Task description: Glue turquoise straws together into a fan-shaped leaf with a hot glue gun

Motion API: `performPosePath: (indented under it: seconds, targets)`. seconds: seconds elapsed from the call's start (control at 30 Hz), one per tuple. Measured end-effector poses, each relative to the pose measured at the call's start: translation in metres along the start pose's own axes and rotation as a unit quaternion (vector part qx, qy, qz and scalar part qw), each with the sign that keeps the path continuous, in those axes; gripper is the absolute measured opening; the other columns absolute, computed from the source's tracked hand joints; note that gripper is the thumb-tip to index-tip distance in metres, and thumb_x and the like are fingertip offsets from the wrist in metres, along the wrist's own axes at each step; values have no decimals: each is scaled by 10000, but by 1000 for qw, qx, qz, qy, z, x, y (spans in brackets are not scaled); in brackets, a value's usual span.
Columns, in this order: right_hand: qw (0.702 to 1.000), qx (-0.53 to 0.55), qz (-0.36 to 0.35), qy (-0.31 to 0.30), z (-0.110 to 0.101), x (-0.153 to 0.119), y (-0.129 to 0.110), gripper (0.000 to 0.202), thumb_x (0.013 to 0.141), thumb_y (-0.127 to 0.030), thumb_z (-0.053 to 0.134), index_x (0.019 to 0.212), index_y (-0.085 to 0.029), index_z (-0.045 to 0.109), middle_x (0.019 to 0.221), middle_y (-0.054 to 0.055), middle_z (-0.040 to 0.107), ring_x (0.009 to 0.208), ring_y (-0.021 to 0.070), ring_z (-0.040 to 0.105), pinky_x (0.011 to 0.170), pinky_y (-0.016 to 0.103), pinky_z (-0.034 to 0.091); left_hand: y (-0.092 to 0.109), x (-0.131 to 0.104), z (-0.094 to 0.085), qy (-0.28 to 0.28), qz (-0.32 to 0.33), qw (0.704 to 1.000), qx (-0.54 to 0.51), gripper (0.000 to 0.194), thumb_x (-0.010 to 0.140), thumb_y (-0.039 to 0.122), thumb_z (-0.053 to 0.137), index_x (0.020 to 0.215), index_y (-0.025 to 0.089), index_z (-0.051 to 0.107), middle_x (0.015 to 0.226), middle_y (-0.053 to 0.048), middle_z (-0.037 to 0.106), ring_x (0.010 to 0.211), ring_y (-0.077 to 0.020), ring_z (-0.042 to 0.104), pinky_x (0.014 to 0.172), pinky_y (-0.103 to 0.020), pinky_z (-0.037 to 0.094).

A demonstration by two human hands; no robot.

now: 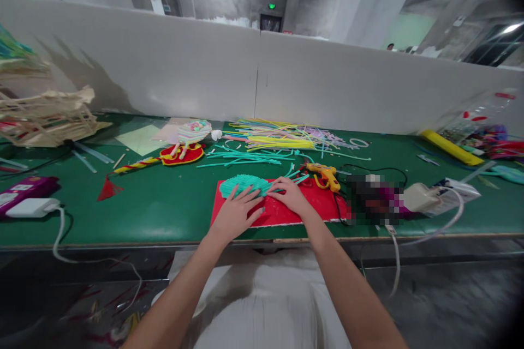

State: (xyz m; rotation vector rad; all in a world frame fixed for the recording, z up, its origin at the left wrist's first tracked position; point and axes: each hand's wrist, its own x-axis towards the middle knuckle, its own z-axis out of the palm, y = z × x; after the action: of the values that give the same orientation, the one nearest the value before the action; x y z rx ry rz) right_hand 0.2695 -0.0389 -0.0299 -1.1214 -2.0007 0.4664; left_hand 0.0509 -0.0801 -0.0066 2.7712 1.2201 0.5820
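Note:
A teal, leaf-shaped piece of pipe cleaners [237,182] set side by side lies on a red board [282,218]. My left hand [236,211] rests on its lower edge with the fingers spread flat. At the piece's right end, my right hand [290,196] has thumb and fingers drawn together on the teal stems, whose loose ends [302,179] stick out beyond it. The exact grip under the fingers is partly hidden. A yellow glue gun [325,174] lies on the board's upper right, close to my right hand.
Behind the board lie teal pipe cleaners [249,158] and a multicoloured pile [282,136]. A red-and-yellow fan-shaped craft [182,154] sits to the left. White power strips [35,207] and cables flank the work. A grey partition [196,71] closes off the green table [164,223].

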Motion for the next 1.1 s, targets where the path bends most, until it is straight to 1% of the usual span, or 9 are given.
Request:
performPosePath:
  seconds: [0.1, 0.17, 0.37, 0.83, 1.1]
  targets:
    - [1000, 0, -3, 1, 0, 0, 0, 145, 809, -357, 626, 816, -249, 723, 868, 30, 616, 907, 171, 547, 850, 338, 429, 0, -1, 0, 11, 4, 1000, -11, 379, 918, 427, 391, 1186, 269, 608, 1303, -31, 558, 1297, -225, 409, 1125, -493, 188]
    - [1000, -1, -4, 3, 0, 0, -1, 149, 808, -359, 627, 813, -246, 724, 862, 32, 617, 903, 172, 548, 847, 340, 431, 0, -1, 0, 16, 4, 1000, -12, 382, 917, 420, 396, 1200, 262, 597, 1293, -33, 566, 1288, -224, 421, 1123, -490, 201]
    - [1000, 2, -2, 4, 0, 0, 0, 146, 807, -360, 627, 819, -253, 726, 870, 31, 616, 909, 171, 549, 852, 340, 433, 2, -1, 0, 28, -12, 999, -18, 364, 912, 398, 408, 1166, 249, 622, 1256, -36, 595, 1263, -225, 453, 1116, -478, 229]
    - [1000, -6, -1, 0, -2, 0, -3, 142, 808, -353, 626, 818, -250, 723, 865, 29, 618, 909, 171, 548, 850, 338, 430, 3, 0, -1, 21, -15, 1000, -16, 349, 917, 394, 399, 1137, 267, 639, 1244, -24, 606, 1219, -215, 499, 1107, -465, 247]
    - [1000, -7, 1, 0, -1, 0, -2, 128, 806, -346, 630, 814, -254, 720, 870, 27, 614, 911, 172, 547, 850, 333, 428, 3, 0, 0, 21, -18, 1000, -11, 367, 921, 401, 387, 1161, 252, 622, 1253, -30, 597, 1219, -217, 498, 1096, -463, 260]
